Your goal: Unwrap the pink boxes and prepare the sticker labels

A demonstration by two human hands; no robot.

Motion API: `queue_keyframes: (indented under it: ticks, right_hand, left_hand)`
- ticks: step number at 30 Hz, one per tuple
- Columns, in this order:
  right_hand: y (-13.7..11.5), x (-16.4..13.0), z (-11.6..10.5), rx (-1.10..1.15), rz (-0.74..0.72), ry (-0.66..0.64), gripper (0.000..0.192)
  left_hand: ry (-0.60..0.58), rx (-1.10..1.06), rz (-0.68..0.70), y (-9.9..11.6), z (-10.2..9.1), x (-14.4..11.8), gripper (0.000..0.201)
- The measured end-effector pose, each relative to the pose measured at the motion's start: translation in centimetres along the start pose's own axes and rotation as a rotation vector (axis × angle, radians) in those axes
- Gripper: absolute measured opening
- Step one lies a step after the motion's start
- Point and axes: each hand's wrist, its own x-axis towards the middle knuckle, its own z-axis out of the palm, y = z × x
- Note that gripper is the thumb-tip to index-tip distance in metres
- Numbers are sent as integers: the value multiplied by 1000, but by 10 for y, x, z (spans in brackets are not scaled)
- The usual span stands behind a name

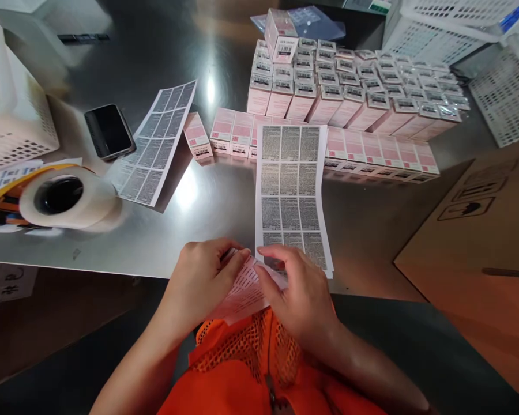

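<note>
Paper [244,293]: pink, printed, held just beyond the orange vest [237,383], at the near edge of the surface [225,213].
Left hand [201,279]: pinches the paper between thumb and fingers.
Right hand [303,294]: thumb and forefinger parted over the paper; contact unclear.
Gridded sheets [290,178]: stacked just beyond right hand, covering part of a row of pink boxes [383,151].
Phone [109,131]: left, near tape roll [93,199].
</note>
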Motion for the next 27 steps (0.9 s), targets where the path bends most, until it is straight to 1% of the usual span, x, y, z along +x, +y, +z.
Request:
queue_keyframes:
  ticks: [3, 8, 10, 12, 13, 14, 16, 18, 19, 20, 22, 23, 25, 27]
  right_hand:
    - [0, 0, 5, -62, 8, 38, 17]
    - [-5, -4, 10, -212, -60, 107, 23]
    - [-7, -7, 11, -224, -76, 92, 25]
    - [-6, -10, 8, -141, -47, 49, 23]
    - [-4, -11, 4, -65, 7, 25, 20]
    - [0, -11, 0, 26, 94, 23, 17]
    - [12, -8, -11, 211, 307, 83, 18]
    - [30, -1, -20, 359, 479, 177, 31]
    - [40, 3, -23, 421, 539, 208, 38]
    - [50, 9, -24, 475, 592, 207, 44]
    - [66, 19, -19, 546, 678, 164, 51]
    - [71, 24, -15, 561, 705, 132, 52]
    - [77, 34, -4, 533, 719, 84, 50]
    - [77, 41, 5, 454, 708, 45, 48]
  left_hand:
    - [-21, -5, 2, 1, 1, 2, 28]
    - [-35, 2, 14, 2, 4, 2, 29]
    - [-35, 10, 23, 0, 4, 3, 31]
    - [-36, 33, 28, -3, 5, 5, 31]
    - [-35, 52, 32, -6, 5, 6, 29]
    - [-36, 76, 40, -10, 5, 7, 27]
    - [-55, 110, 87, -20, 5, 8, 24]
    - [-98, 87, 208, -31, 6, 8, 21]
    - [-122, 56, 296, -36, 8, 8, 19]
    - [-146, 21, 394, -40, 10, 8, 17]
    - [-190, -23, 574, -46, 16, 9, 13]
    - [-214, -25, 635, -48, 19, 11, 13]
    - [-263, -2, 685, -52, 27, 15, 13]
    - [-291, 12, 680, -56, 33, 19, 13]
